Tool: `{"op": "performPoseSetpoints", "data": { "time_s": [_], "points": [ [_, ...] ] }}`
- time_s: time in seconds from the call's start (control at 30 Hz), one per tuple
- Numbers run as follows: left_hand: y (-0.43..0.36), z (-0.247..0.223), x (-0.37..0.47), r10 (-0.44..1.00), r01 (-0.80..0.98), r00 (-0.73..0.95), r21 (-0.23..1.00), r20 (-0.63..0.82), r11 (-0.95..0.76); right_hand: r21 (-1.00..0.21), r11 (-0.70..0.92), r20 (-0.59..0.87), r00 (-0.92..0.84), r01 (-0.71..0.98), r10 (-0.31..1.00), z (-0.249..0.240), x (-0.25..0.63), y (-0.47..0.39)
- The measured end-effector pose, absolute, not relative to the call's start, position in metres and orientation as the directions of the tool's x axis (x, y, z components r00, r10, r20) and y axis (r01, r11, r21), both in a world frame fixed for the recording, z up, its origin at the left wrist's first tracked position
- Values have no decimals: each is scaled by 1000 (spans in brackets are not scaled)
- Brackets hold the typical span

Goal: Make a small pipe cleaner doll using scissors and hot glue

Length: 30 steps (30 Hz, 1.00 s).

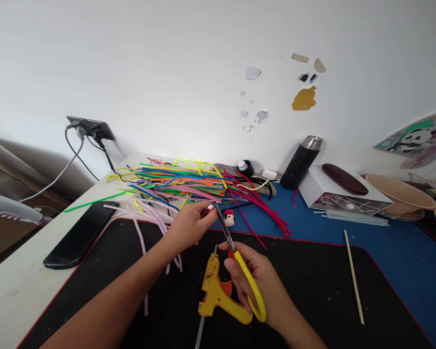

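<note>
My right hand grips a pair of scissors with yellow handles, their blades pointing up and away to the left. My left hand is closed in a pinch on something small, whitish and reddish, by the blade tips; its kind cannot be made out. Under the scissors, on the black mat, lies a yellow glue gun with an orange trigger and a glue stick at its rear. Just behind the blades sits a small cream piece with a dark pink top.
Colourful pipe cleaners are heaped at the back, with pale lilac ones near my left forearm. A phone lies left. A black flask, a white box, a bowl and a thin stick are on the right.
</note>
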State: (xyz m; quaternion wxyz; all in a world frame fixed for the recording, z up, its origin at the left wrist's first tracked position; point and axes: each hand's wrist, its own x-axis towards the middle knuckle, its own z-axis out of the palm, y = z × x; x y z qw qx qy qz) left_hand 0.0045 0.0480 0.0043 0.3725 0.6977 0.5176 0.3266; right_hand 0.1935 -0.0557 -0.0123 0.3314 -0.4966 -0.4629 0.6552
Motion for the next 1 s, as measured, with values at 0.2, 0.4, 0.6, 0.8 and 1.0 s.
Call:
{"op": "performPoseSetpoints", "data": {
  "time_s": [0.2,0.4,0.6,0.8,1.0],
  "points": [
    [48,3,3,969,484,242,859,52,-167,-933,-361,-349,-297,16,889,-15,193,-56],
    [47,6,4,968,491,245,854,54,-171,-938,-345,-337,-294,28,894,-17,195,-56],
    [48,4,4,968,499,245,850,45,-166,-937,-347,-341,-294,34,893,-18,196,-56],
    [53,-2,2,965,489,257,854,55,-178,-933,-360,-351,-287,21,891,-14,194,-55],
    [60,-7,-4,992,280,108,956,62,-91,-936,-353,-344,-272,18,899,-11,197,-54]
  ]
}}
